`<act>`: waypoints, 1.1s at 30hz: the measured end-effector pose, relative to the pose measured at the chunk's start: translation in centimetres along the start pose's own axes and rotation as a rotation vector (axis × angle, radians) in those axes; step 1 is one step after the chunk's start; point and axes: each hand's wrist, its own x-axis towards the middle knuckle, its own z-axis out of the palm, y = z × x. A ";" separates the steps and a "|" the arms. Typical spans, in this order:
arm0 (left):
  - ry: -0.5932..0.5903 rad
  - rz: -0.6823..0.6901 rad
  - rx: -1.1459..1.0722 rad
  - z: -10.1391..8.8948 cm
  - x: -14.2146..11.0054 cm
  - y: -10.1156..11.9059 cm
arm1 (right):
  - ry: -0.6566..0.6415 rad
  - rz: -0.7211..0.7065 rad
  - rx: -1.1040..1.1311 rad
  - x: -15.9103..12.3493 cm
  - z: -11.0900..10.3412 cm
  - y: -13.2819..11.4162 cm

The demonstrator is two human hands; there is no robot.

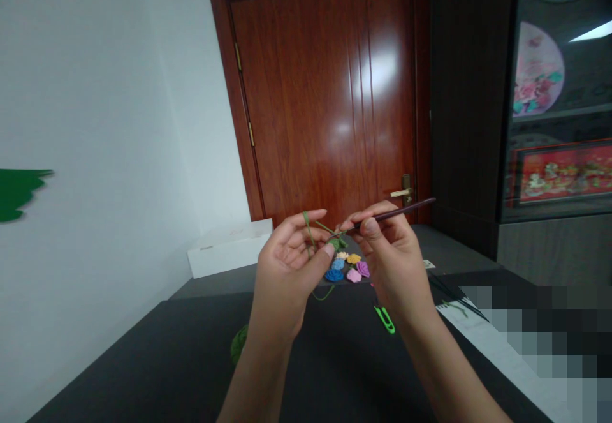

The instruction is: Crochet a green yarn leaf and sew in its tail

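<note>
My left hand [296, 251] pinches a small piece of green crochet work [338, 243] between thumb and finger. Green yarn [306, 220] loops around its raised index finger. In my right hand [389, 244] is a dark-handled crochet hook [406, 208], gripped like a pencil, its metal tip at the green piece. Both hands are close together above the black table. Behind the fingers lie several crocheted flowers, among them a blue flower [335, 275], a yellow flower [354, 258], a pink flower [354, 275] and a purple flower [363, 269].
A ball of green yarn [238, 345] sits left of my left forearm, partly hidden by it. Bright green scissors or a cutter [384, 319] lie beside my right wrist. White paper [497, 353] is at the right, a white box [229, 247] at the back left.
</note>
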 end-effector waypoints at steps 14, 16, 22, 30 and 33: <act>0.029 -0.041 -0.015 -0.3 0.2 -0.3 | -0.092 -0.015 -0.037 0.5 -1.6 0.3; 0.034 -0.042 -0.009 -0.3 0.2 -0.4 | -0.108 -0.038 -0.067 0.5 -1.7 0.1; 0.048 -0.018 0.016 -0.1 0.2 -0.3 | -0.114 -0.146 -0.172 0.3 -1.3 -0.5; 0.067 0.055 0.055 -0.1 0.3 -0.3 | -0.166 -0.329 -0.408 0.0 -0.8 -1.3; 0.075 0.103 0.079 -0.1 0.2 -0.3 | -0.305 -0.506 -0.451 0.2 -0.9 -1.2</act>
